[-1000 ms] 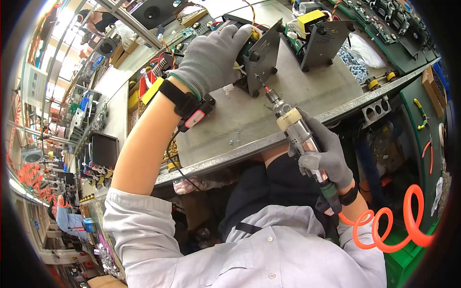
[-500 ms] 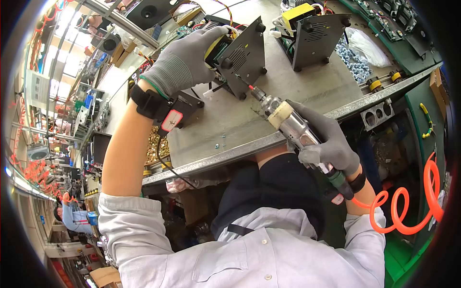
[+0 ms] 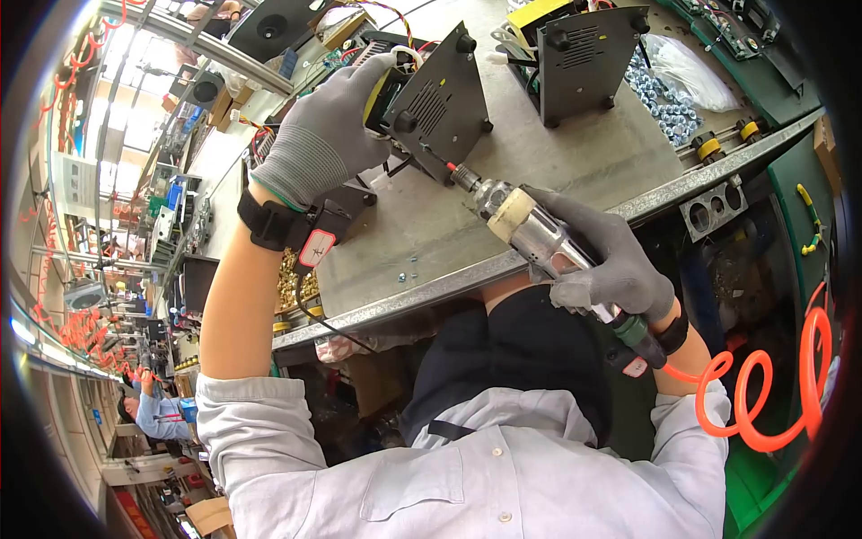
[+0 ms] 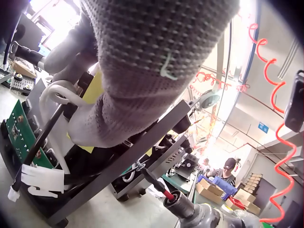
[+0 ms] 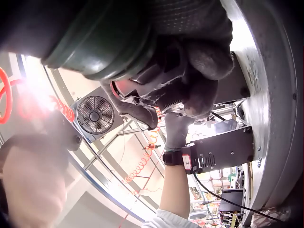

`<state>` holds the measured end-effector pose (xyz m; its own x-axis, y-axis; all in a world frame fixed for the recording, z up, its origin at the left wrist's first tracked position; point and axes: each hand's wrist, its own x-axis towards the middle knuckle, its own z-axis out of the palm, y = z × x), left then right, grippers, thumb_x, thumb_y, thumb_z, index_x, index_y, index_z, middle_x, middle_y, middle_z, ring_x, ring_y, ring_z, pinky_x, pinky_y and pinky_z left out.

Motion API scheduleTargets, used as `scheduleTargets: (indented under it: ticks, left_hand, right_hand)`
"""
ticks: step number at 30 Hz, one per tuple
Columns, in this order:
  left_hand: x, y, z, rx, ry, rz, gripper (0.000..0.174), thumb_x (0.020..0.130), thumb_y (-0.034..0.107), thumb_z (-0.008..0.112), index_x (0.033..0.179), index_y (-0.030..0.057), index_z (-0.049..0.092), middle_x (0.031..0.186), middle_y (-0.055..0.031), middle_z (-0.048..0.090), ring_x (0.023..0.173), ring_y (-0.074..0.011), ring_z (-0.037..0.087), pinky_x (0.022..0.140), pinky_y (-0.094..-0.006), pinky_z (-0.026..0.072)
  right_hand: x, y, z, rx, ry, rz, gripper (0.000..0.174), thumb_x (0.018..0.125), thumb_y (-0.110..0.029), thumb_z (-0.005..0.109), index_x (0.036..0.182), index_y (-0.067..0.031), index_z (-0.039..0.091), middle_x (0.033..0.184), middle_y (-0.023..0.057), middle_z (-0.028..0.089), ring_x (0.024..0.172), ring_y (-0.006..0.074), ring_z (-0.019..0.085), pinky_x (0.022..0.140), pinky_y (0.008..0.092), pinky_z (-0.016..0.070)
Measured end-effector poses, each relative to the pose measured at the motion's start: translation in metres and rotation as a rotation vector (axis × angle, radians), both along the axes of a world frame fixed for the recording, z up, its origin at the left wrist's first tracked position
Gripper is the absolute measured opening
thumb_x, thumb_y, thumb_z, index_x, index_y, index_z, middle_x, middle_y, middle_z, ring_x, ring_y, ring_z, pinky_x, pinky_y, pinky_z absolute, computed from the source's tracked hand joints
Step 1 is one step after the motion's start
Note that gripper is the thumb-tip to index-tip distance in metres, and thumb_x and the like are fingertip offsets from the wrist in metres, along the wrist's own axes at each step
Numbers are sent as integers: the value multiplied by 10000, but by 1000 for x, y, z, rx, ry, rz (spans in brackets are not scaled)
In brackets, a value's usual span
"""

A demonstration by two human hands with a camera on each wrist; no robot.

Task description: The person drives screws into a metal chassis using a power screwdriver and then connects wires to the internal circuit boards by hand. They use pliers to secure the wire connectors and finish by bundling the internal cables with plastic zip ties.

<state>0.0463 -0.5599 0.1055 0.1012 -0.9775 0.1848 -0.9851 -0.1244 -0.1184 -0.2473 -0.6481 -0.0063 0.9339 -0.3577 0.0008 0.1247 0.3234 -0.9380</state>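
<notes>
dark grey flat metal panel with slots and round black feet (image 3: 453, 108) stands tilted on the wide grey metal table (image 3: 359, 260). off to its right, apart, stands a second dark grey slotted metal panel (image 3: 588, 67). a long, shiny silver driver with a green end (image 3: 548, 242) slants over the table's front edge, pointing forward and left at the first panel. the right hand, in a grey glove (image 3: 620, 274), has its fingers wrapped round the driver. the left hand, gloved in grey too (image 3: 332, 126), is nearer the panel and grips it at its left side. i think it all hangs on the driver's long line meeting the panel's slanted face. bare table shows between that face and the front edge, so the driver looks to have room. the thin dark bit (image 4: 153, 179) comes right up to the panel; i can't tell if it touches.
</notes>
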Motion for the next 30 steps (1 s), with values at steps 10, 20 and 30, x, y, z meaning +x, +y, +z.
scheduleTargets:
  ticks: [10,20,30]
  left_hand:
    - [3,2,-4,-60,16,-47,781,677,155,759,1380,139,419,1102,-196,625,987,-373,645,844,-431,548]
    - [6,-1,-1,-41,47,-31,744,696,135,772,1368,127,452,1137,-197,628,1048,-364,631,882,-417,528]
    - [4,-1,0,-38,33,-16,770,669,168,768,1369,127,452,1083,-191,634,985,-358,643,845,-425,543]
  right_hand:
    - [0,-6,-1,-8,7,42,866,643,-134,713,1439,30,412,1117,98,611,869,119,599,735,258,511]
    - [0,-14,9,-74,89,73,872,633,-145,731,1432,25,427,1104,87,613,869,113,590,748,258,504]
    - [2,-22,14,-101,36,97,880,620,-172,749,1420,28,442,1093,83,614,881,113,595,760,262,502]
